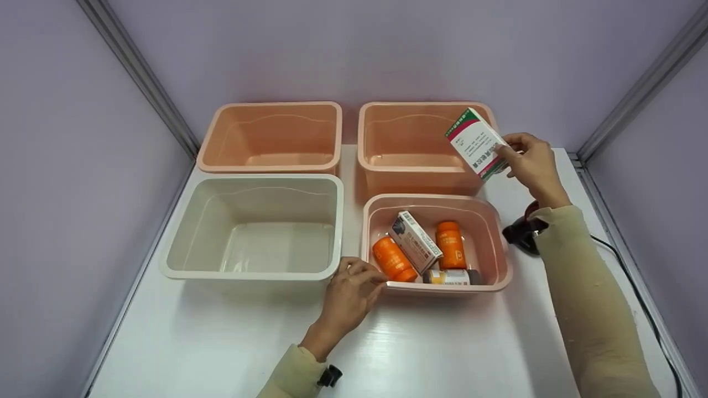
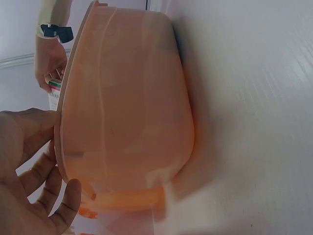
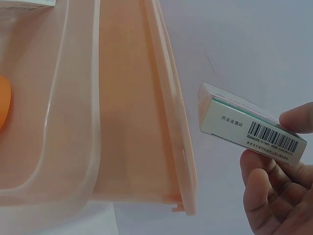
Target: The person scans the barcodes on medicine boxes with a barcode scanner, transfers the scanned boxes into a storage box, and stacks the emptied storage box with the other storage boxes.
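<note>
My right hand (image 1: 532,166) pinches a white medicine box (image 1: 477,145) with green and red bands between thumb and fingers, over the right side of the back right orange bin (image 1: 420,179). A barcode shows on the box's narrow side in the right wrist view. With thumb and fingertips, my left hand (image 1: 351,293) grips the front left rim of the pink bin (image 1: 495,243). Inside that bin lie an orange bottle (image 1: 394,258), another orange bottle (image 1: 451,246), a small carton (image 1: 415,242) and a dark-capped bottle (image 1: 449,277) with a white and yellow label.
A white bin (image 1: 251,275) stands at the front left, with another orange bin (image 1: 271,168) behind it. On the right, a black device (image 1: 522,236) lies beside the pink bin, and a black cable (image 1: 636,293) runs along the table edge. Panel walls enclose the white table (image 1: 420,342).
</note>
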`<state>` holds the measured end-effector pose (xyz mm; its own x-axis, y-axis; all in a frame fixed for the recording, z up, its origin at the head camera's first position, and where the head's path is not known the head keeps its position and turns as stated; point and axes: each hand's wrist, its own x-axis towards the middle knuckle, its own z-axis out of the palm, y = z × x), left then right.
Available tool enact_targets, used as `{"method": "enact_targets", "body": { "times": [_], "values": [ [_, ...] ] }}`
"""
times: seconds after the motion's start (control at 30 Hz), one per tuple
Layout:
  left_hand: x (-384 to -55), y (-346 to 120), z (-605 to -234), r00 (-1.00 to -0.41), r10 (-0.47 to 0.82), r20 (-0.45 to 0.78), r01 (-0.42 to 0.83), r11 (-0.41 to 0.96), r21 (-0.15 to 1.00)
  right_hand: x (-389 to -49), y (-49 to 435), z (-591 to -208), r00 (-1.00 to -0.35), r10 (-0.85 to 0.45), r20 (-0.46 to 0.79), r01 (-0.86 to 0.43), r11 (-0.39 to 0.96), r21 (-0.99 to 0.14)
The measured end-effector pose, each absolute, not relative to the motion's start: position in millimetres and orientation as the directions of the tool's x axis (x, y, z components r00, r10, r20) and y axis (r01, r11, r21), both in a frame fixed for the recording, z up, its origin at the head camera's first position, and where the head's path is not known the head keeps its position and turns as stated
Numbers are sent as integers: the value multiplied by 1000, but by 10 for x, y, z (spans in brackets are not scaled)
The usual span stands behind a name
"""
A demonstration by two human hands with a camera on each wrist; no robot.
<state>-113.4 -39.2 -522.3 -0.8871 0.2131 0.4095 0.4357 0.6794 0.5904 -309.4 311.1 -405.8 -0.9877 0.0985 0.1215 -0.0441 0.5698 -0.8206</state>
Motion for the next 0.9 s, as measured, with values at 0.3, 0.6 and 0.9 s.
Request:
{"method": "enact_targets", "body": {
  "times": [0.3, 0.6, 0.9],
  "values": [
    [-1135, -394, -5222, -888, 213, 408, 434, 685, 585, -3196, 3061, -4063, -986, 126, 108, -17, 571, -821],
    [-1136, -385, -5225, -886, 212, 411, 436, 683, 586, -3264, 3010, -4093, -987, 141, 81, 8, 539, -842],
    [-1131, -370, -5218, -894, 216, 392, 422, 696, 581, -3301, 2996, -4125, -978, 174, 118, -8, 533, -846]
  ]
}}
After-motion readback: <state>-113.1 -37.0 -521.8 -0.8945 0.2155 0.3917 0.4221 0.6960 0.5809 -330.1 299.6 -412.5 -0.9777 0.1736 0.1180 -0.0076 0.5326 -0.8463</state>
